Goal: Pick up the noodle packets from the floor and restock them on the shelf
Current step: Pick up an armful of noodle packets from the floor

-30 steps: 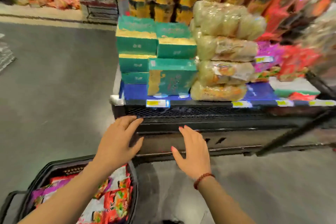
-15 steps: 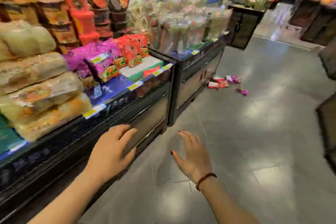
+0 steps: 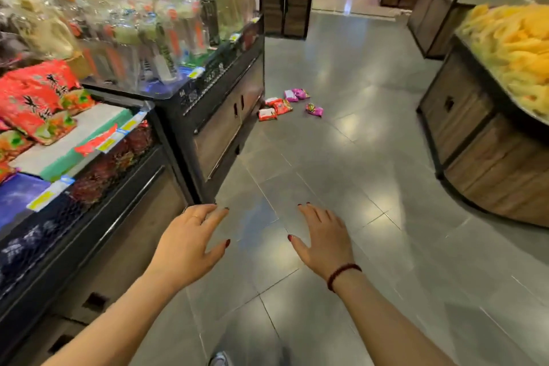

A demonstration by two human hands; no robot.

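Observation:
Several noodle packets lie on the grey floor ahead, beside the foot of a black cabinet: red ones nearest the cabinet, pink ones behind them, and one pink packet a little to the right. The shelf on my left carries red noodle packets and a bare white-green strip. My left hand and my right hand hover palm down over the floor with fingers spread, holding nothing, far short of the packets.
A black display cabinet stacked with clear-wrapped goods juts out on the left. A wooden stand heaped with yellow snacks stands at the right. Another dark cabinet closes the aisle's far end. Grey tiled floor runs between them.
The view has swung from the shelf front and basket to the right, down the aisle; the fallen packets now lie nearer and more central. Both hands stay spread and hold nothing.

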